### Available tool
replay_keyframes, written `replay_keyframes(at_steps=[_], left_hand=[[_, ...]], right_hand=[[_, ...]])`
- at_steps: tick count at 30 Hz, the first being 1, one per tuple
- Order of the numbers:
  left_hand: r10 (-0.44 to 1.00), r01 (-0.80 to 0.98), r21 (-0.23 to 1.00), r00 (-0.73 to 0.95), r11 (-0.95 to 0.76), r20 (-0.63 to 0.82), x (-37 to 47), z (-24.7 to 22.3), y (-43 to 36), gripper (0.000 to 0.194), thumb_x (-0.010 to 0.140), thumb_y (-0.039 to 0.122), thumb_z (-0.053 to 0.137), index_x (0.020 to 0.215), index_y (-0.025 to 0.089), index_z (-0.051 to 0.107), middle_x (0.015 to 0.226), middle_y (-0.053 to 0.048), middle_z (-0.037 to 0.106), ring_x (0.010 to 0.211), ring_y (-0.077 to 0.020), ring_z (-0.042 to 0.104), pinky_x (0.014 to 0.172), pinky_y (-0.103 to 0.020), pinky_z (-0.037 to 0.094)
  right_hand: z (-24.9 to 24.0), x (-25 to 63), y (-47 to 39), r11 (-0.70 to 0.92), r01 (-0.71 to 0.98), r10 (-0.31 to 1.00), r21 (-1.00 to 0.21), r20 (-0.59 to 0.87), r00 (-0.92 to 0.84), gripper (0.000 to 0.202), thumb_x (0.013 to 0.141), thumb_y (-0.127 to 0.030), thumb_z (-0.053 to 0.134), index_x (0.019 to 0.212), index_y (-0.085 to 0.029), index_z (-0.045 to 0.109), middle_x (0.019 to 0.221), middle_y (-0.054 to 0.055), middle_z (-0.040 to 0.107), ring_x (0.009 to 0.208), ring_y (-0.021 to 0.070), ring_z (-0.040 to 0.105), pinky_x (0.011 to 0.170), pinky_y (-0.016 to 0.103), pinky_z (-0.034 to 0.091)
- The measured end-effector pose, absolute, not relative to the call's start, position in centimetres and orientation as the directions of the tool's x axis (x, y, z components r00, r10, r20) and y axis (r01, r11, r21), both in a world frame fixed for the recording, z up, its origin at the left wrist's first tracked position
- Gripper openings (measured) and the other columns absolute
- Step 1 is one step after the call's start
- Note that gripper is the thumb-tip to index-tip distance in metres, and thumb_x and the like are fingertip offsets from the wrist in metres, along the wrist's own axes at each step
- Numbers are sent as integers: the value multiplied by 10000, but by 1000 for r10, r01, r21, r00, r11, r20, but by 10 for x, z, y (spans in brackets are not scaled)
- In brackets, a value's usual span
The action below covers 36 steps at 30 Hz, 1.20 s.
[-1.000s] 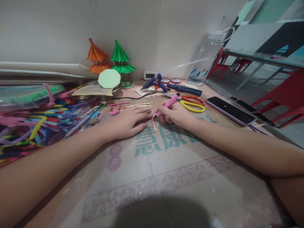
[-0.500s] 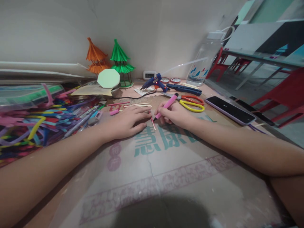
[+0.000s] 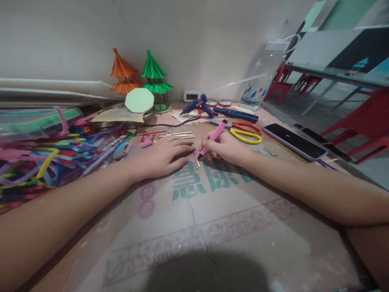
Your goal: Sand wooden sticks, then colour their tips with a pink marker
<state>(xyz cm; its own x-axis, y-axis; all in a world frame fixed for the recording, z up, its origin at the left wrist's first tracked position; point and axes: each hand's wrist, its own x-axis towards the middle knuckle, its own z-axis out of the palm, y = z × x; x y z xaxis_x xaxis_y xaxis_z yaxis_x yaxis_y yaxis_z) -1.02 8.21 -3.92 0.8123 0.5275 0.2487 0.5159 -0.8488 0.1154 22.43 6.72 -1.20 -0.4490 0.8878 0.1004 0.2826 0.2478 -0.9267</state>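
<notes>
My right hand (image 3: 221, 147) is closed on a pink marker (image 3: 218, 130), its dark tip pointing down at a thin stick (image 3: 197, 158). The stick is pink along its upper part and pale at the lower end. My left hand (image 3: 165, 157) lies flat, fingers apart, with its fingertips at the stick's upper end. Beyond the left hand lie several pale sticks (image 3: 179, 134) and one pink stick (image 3: 152, 132). The pink marker cap (image 3: 146, 144) rests just past the left wrist.
Scissors (image 3: 246, 135), a phone (image 3: 294, 141), a blue glue gun (image 3: 194, 105), a cutter (image 3: 236, 114) and a bottle (image 3: 258, 77) lie or stand beyond my right hand. Colourful pipe cleaners (image 3: 45, 162) fill the left. Orange (image 3: 121, 69) and green (image 3: 153, 73) paper-like towers stand behind.
The marker tip has shifted slightly down along the stick, towards its pale end. My left hand has stayed in place.
</notes>
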Motion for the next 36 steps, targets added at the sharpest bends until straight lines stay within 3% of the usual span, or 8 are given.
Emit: replay_keyframes(at_steps=[6, 16, 24, 36], left_hand=[[520, 513, 95, 819, -853, 242, -11, -39, 83, 448, 1053, 397, 426, 1412, 196, 606, 1529, -94, 550, 1416, -270, 490, 1209, -476, 350], [516, 508, 101, 818, -855, 255, -11, -39, 82, 439, 1051, 387, 431, 1396, 188, 618, 1527, -100, 550, 1413, -276, 491, 1208, -474, 347], [520, 516, 86, 818, -852, 246, -11, -39, 81, 455, 1056, 396, 418, 1418, 198, 609, 1544, -95, 533, 1429, -284, 473, 1215, -486, 339], [519, 517, 76, 820, -853, 242, -11, -40, 82, 459, 1060, 400, 410, 1423, 199, 605, 1538, -85, 542, 1422, -270, 484, 1211, -470, 348]], right_hand=[[-14, 224, 68, 238, 321, 915, -917, 101, -390, 152, 873, -140, 548, 741, -157, 621, 487, -34, 579, 388, 66, 449, 389, 168, 341], [-14, 226, 66, 272, 240, 847, -932, 114, -520, 143, 799, -131, 554, 666, -159, 596, 524, -15, 621, 389, 66, 481, 373, 172, 340], [-14, 223, 68, 245, 309, 922, -919, 122, -368, 186, 891, -108, 518, 740, -146, 620, 471, -38, 559, 381, 58, 420, 390, 161, 327], [-15, 223, 69, 243, 320, 918, -916, 110, -382, 188, 893, -108, 526, 734, -148, 616, 489, -31, 577, 390, 62, 449, 397, 164, 345]])
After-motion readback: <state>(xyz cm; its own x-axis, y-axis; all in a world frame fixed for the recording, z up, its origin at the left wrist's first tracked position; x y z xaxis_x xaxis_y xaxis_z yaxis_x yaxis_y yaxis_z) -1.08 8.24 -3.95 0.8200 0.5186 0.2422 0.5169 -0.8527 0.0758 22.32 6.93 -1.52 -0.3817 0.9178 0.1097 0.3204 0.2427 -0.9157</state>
